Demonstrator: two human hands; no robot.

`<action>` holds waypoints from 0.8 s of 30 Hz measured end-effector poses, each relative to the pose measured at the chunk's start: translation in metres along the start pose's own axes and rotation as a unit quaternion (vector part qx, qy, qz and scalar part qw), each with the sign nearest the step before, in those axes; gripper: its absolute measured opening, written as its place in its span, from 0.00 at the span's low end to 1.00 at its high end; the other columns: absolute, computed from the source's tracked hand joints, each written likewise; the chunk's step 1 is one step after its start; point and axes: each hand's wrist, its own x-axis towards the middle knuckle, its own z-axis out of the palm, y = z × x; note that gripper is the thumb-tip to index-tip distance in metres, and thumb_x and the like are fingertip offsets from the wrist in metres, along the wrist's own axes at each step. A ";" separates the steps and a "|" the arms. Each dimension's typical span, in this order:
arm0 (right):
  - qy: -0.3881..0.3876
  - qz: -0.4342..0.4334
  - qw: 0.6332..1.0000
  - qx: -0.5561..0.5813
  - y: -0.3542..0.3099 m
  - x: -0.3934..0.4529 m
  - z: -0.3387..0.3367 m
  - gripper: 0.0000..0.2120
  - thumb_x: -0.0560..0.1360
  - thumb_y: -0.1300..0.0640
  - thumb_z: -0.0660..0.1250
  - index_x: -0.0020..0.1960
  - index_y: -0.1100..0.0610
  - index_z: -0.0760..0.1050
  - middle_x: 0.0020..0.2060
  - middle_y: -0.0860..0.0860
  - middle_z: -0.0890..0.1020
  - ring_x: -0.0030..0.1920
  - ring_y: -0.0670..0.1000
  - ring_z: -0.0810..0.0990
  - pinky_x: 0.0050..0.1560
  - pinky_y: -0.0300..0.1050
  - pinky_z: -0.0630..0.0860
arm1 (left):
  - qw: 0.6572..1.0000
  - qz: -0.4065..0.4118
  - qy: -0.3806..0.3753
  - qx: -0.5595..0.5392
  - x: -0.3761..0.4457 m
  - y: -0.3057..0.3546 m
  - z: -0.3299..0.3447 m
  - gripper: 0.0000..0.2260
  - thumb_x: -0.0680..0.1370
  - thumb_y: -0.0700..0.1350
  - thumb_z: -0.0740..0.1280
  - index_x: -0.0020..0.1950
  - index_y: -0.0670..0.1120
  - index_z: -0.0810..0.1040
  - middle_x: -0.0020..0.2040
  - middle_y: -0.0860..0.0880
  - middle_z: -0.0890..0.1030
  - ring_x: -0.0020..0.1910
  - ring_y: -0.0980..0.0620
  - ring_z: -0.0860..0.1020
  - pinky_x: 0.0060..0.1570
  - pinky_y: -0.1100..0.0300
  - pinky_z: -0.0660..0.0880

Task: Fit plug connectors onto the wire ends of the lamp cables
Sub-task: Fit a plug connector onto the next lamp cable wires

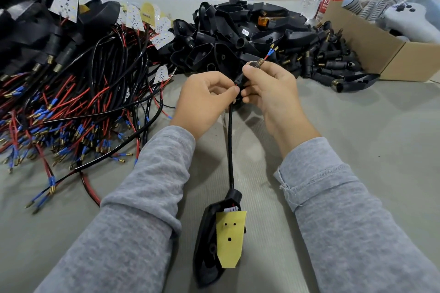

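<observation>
Two hands thread a black plug connector along a lamp cable above a grey ribbed table.

The left hand (204, 100) is curled, thumb and forefinger pinching the black cable (230, 145) just below the plug connector (245, 74); the right hand (269, 88) grips the connector's smooth black barrel, whose brass threaded tip points far-right. Red and blue wire ends (270, 52) with brass pins stick out past that tip. The cable drops toward the near edge into a matte black lamp housing (207, 257), teardrop-shaped, lying on the table (357, 126) with a yellow backing sheet (230, 239) punched with three holes. At far left lies a tangled heap of wired lamps (71, 102); behind the hands a pile of empty black housings (226, 38), and right of it loose connectors (328, 59) beside a cardboard box (371, 47).
</observation>
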 end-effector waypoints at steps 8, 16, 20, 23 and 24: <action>0.026 -0.007 1.000 0.003 0.001 0.001 -0.001 0.03 0.79 0.61 0.67 0.50 0.60 0.77 0.36 0.53 0.77 0.29 0.48 0.77 0.31 0.39 0.75 | 1.000 -0.021 -0.008 -0.021 0.000 -0.003 -0.001 0.06 0.73 0.48 0.75 0.42 0.46 0.84 0.36 0.44 0.84 0.33 0.56 0.79 0.36 0.65 0.76; 0.034 -0.009 0.999 0.028 0.002 0.003 -0.005 0.04 0.80 0.60 0.65 0.46 0.59 0.76 0.35 0.55 0.76 0.29 0.49 0.75 0.30 0.39 0.75 | 0.998 0.007 -0.058 0.038 -0.001 -0.002 -0.001 0.06 0.74 0.44 0.73 0.37 0.48 0.83 0.29 0.51 0.78 0.27 0.60 0.71 0.30 0.69 0.68; 0.026 -0.018 0.999 0.017 0.003 0.005 -0.005 0.05 0.79 0.61 0.65 0.44 0.59 0.75 0.35 0.56 0.75 0.27 0.49 0.75 0.28 0.39 0.73 | 0.998 0.010 -0.049 0.036 -0.001 -0.001 0.001 0.06 0.74 0.42 0.72 0.37 0.48 0.83 0.26 0.56 0.75 0.26 0.61 0.69 0.28 0.70 0.66; 0.023 -0.023 0.999 0.008 0.003 0.005 -0.004 0.06 0.79 0.63 0.65 0.43 0.59 0.75 0.31 0.50 0.73 0.25 0.48 0.74 0.27 0.39 0.72 | 0.999 0.013 -0.035 0.029 -0.001 -0.001 0.002 0.07 0.74 0.42 0.72 0.36 0.49 0.82 0.26 0.58 0.75 0.26 0.62 0.70 0.29 0.71 0.66; 0.022 -0.025 0.999 -0.001 0.003 0.005 -0.003 0.06 0.78 0.63 0.65 0.43 0.59 0.75 0.30 0.49 0.72 0.25 0.47 0.74 0.26 0.39 0.72 | 0.999 0.012 -0.033 0.026 -0.001 -0.001 0.002 0.07 0.74 0.42 0.72 0.36 0.49 0.82 0.26 0.57 0.76 0.26 0.62 0.70 0.29 0.71 0.66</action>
